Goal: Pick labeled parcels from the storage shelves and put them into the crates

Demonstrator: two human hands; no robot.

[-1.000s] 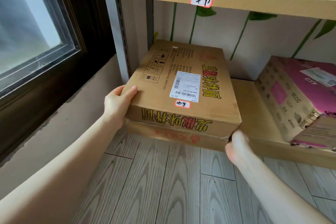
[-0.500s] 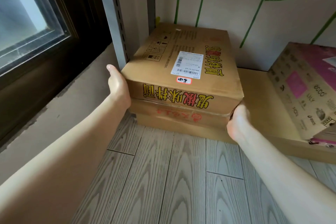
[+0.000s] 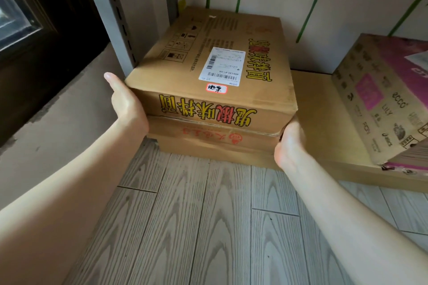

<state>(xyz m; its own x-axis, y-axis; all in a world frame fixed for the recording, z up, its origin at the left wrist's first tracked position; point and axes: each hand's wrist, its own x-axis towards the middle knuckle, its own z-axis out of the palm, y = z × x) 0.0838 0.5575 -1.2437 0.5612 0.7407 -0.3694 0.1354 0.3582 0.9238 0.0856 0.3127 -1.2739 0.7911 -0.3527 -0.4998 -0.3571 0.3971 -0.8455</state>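
Parcels (image 3: 208,58), three; left hand (image 3: 126,104), right hand (image 3: 289,143)

Single head view, angled down, close to the bottom shelf (image 3: 320,109)

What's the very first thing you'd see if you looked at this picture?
A big brown cardboard box with bright yellow lettering sits in the middle, on a flatter box on the low shelf. The left hand presses flat on its left side and the right hand is at its lower right corner, fingers hidden. A pink-topped box sits tilted at the far right.
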